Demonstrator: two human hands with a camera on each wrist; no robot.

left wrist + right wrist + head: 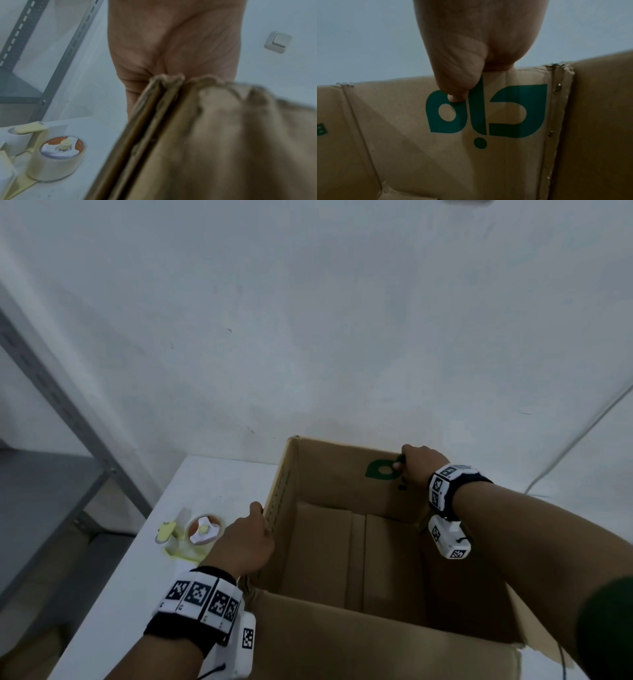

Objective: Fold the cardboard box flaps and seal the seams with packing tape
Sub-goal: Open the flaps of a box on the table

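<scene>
A brown cardboard box [342, 628] stands open-topped on the white table, its inner bottom flaps folded flat. My left hand [245, 537] grips the upright left flap [279, 491] at its edge, thumb on the rim; the left wrist view shows the palm [171, 40] against the flap's corner [164, 83]. My right hand [416, 465] pinches the top edge of the far flap [342, 477], thumb [455, 93] pressed on its green logo [518, 112]. A tape dispenser [202, 530] with a clear roll [56, 159] lies left of the box.
A grey metal shelf rack [65, 419] stands at the left beside the white table [137, 594]. A white wall is close behind the box, with a light switch [278, 42] and a white cable [579, 440] at the right.
</scene>
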